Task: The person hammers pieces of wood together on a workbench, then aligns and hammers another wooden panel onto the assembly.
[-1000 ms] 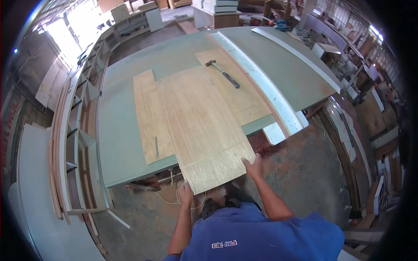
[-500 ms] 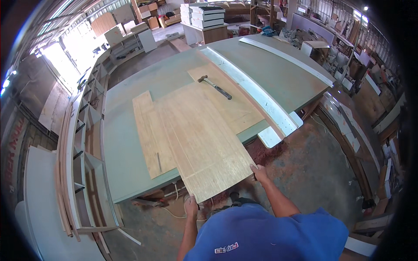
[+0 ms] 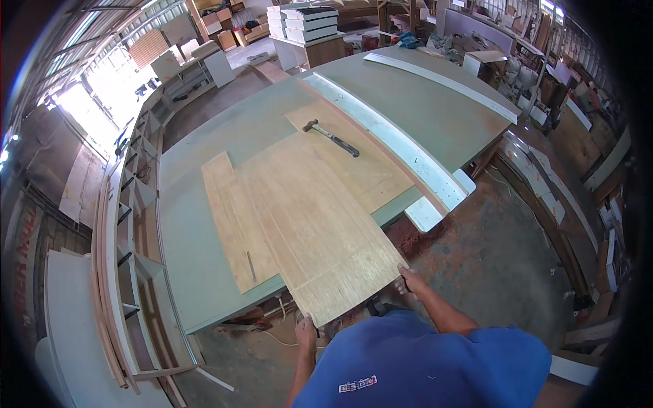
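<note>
A large light plywood sheet [image 3: 323,217] lies on the green-topped workbench [image 3: 187,224], its near end jutting past the bench edge toward me. My left hand [image 3: 307,333] grips its near left corner. At the near right corner, my right hand [image 3: 413,281] holds the edge, thumb uppermost and the other fingers partly beneath. A narrower plywood piece [image 3: 228,211] shows along the sheet's left side, with a thin dark rod-like tool [image 3: 251,266] on it. To the right lies another plywood piece [image 3: 364,170], partly covered. A hammer with a dark handle [image 3: 332,138] rests across the plywood.
A long white panel with a brown edge [image 3: 391,139] spans the bench's right part, over a short white board [image 3: 425,215]. Farther right lies a narrow white strip [image 3: 442,85]. An open shelving frame [image 3: 139,272] stands close along the left. Stacked white boxes [image 3: 309,26] are at the back.
The view has shifted slightly, so the bench appears a little lower. Both hands stay at the sheet's near corners; the right hand's lower fingers show more now.
</note>
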`<state>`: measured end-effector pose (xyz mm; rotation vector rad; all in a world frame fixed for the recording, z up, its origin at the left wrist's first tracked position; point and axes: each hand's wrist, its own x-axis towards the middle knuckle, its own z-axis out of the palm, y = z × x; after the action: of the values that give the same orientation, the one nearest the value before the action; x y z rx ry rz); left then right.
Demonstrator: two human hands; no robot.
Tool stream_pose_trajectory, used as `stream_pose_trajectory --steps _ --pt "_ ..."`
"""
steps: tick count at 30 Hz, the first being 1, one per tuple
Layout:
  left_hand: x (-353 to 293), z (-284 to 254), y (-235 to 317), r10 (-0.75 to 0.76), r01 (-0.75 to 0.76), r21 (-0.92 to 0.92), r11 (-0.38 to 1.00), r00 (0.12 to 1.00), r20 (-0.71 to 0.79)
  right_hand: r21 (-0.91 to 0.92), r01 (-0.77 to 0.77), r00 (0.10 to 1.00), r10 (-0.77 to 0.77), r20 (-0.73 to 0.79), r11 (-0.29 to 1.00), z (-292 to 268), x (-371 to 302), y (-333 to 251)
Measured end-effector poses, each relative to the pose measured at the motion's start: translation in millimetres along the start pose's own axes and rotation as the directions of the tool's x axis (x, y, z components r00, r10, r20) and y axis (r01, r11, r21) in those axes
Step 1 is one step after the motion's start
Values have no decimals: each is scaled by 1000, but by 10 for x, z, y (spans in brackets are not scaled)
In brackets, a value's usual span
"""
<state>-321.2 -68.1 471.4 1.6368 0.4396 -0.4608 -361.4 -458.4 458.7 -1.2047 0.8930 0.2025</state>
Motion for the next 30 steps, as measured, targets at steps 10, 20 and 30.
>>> stream_pose_trajectory --steps 10,20,30 --pt "961 -143 -98 244 -224 107 969 937 -250 -27 285 958 -286 -32 958 687 368 -534" --pt "1347 72 499 -117 50 -277 959 966 -229 -84 10 998 -16 -68 996 904 956 -1037" --pt "650 -84 -59 293 -136 390 911 878 -378 -161 53 998 -58 -24 985 591 424 -457"
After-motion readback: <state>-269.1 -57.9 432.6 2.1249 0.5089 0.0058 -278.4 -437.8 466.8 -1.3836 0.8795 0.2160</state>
